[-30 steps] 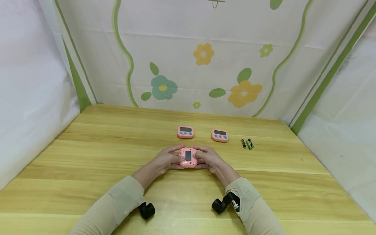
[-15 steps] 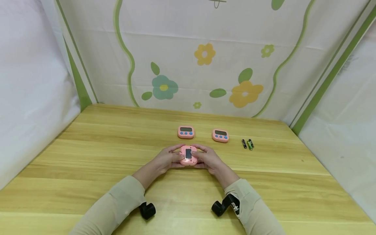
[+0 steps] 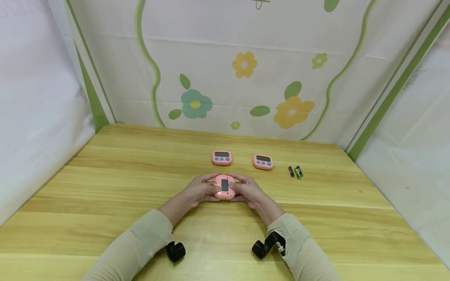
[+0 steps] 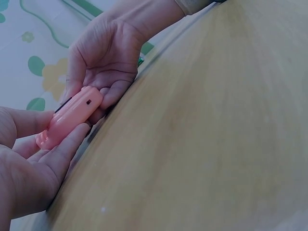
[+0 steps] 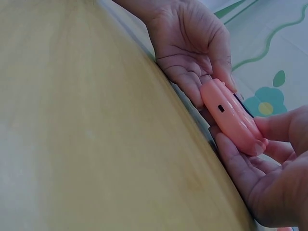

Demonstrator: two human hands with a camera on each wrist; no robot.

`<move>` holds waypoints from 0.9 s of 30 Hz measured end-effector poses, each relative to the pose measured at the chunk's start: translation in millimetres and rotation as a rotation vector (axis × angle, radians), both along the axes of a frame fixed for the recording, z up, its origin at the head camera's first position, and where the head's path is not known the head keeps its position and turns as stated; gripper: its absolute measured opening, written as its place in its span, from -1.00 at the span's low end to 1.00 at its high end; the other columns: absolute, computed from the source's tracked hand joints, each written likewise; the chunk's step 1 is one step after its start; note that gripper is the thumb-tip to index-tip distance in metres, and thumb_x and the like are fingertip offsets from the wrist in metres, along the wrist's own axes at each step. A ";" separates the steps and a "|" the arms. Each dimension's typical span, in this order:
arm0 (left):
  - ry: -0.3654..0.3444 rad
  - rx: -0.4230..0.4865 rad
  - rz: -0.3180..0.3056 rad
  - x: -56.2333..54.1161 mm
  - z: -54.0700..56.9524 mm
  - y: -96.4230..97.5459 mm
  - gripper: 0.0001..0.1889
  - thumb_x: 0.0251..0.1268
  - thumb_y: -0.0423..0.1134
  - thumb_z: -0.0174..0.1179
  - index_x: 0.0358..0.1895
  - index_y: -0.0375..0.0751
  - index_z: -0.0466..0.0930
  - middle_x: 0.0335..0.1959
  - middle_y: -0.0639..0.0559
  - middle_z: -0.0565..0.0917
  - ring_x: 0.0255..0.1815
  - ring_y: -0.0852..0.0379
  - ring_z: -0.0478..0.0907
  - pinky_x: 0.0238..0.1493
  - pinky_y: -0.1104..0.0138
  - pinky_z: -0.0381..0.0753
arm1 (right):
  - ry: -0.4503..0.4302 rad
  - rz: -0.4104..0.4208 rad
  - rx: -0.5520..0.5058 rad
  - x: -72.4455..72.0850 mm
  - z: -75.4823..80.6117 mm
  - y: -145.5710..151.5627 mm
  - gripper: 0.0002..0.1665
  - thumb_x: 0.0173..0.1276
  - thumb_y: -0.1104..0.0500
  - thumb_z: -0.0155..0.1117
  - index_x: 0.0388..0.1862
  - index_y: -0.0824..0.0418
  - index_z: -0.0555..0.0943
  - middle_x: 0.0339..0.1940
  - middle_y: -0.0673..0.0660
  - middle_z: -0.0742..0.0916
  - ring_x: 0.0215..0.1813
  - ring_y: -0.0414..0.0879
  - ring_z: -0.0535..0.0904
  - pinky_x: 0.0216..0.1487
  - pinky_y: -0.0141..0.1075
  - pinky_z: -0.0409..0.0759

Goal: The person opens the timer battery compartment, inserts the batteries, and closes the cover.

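Observation:
Both hands hold a pink digital timer [image 3: 225, 189] between them, low over the wooden table in the head view. Its back, with a dark rectangle, faces up. My left hand [image 3: 199, 191] grips the left side, thumb on the back and fingers beneath. On the opposite side my right hand [image 3: 250, 191] grips it the same way, its thumb beside the dark rectangle. The left wrist view shows the timer [image 4: 72, 115] edge-on, with a small dark slot in its rim. From the right wrist, the timer [image 5: 233, 118] also appears edge-on between both thumbs and fingers.
Beyond the hands, one pink timer [image 3: 222, 158] and a second pink timer [image 3: 263, 161] lie with screens and blue buttons up. To their right are a dark battery [image 3: 291, 171] and green batteries [image 3: 298, 173]. A flowered cloth [image 3: 211, 70] hangs behind the wooden table [image 3: 123, 175].
The held timer has shifted only slightly in the grip of both hands. My right thumb has slid a little over the timer's back. The other timers and the batteries lie where they were.

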State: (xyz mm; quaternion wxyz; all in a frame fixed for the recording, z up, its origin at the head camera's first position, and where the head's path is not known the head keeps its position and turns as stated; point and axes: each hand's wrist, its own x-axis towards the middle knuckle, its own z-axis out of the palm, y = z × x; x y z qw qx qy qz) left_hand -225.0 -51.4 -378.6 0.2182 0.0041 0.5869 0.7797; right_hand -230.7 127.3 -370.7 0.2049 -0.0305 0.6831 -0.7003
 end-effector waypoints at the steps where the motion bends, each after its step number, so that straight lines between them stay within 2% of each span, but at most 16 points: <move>1: -0.001 0.001 0.000 0.1 0.0 -0.2 -0.43 0.07 -0.61 0.00 0.22 -0.26 0.22 -0.01 -0.32 0.41 -0.31 -0.02 0.53 -0.30 0.14 0.56 | 0.002 0.005 0.000 -0.2 -0.2 -0.1 -0.50 0.23 0.37 -0.01 0.19 0.27 0.31 -0.37 0.21 0.62 -0.47 -0.10 0.57 -0.41 -0.23 0.59; 6: -0.008 -0.005 -0.001 0.4 -0.8 -0.5 -0.44 0.08 -0.60 0.00 0.21 -0.25 0.22 0.00 -0.33 0.40 -0.32 -0.04 0.54 -0.30 0.13 0.55 | -0.003 0.004 -0.002 -0.3 -0.4 -0.3 -0.50 0.22 0.39 -0.03 0.18 0.28 0.32 -0.36 0.23 0.61 -0.48 -0.09 0.56 -0.43 -0.23 0.59; 12: -0.005 -0.004 -0.001 -1.0 -1.3 -0.9 -0.45 0.09 -0.59 -0.01 0.22 -0.26 0.22 0.01 -0.37 0.39 -0.32 -0.07 0.54 -0.31 0.13 0.56 | -0.008 -0.025 0.010 -1.0 -0.9 -0.9 -0.51 0.21 0.41 -0.06 0.17 0.28 0.34 -0.17 0.33 0.57 -0.42 -0.03 0.59 -0.37 -0.18 0.59; 15: -0.013 0.008 0.000 -1.7 -0.6 -1.0 -0.45 0.09 -0.58 0.00 0.22 -0.26 0.22 0.01 -0.37 0.39 -0.30 -0.07 0.54 -0.28 0.14 0.55 | -0.028 -0.022 -0.001 -2.5 -1.3 1.0 -0.52 0.24 0.38 -0.04 0.18 0.26 0.34 -0.14 0.34 0.57 -0.38 -0.01 0.59 -0.33 -0.17 0.58; 23: -0.014 0.037 -0.002 -2.4 1.0 -0.7 -0.43 0.10 -0.55 0.00 0.24 -0.20 0.20 0.05 -0.33 0.36 -0.29 -0.04 0.54 -0.26 0.16 0.54 | -0.052 0.012 -0.068 -4.7 3.3 6.2 -0.48 0.25 0.33 0.00 0.23 0.25 0.27 -0.20 0.30 0.60 -0.32 -0.01 0.59 -0.27 -0.14 0.56; 27: -0.016 0.045 0.002 -2.1 1.0 -1.4 -0.42 0.11 -0.55 -0.01 0.25 -0.18 0.18 0.08 -0.30 0.35 -0.27 -0.04 0.53 -0.25 0.16 0.55 | 0.005 -0.051 0.004 -5.9 6.1 5.2 -0.51 0.20 0.33 0.09 0.15 0.29 0.36 -0.36 0.21 0.63 -0.45 -0.09 0.57 -0.39 -0.23 0.59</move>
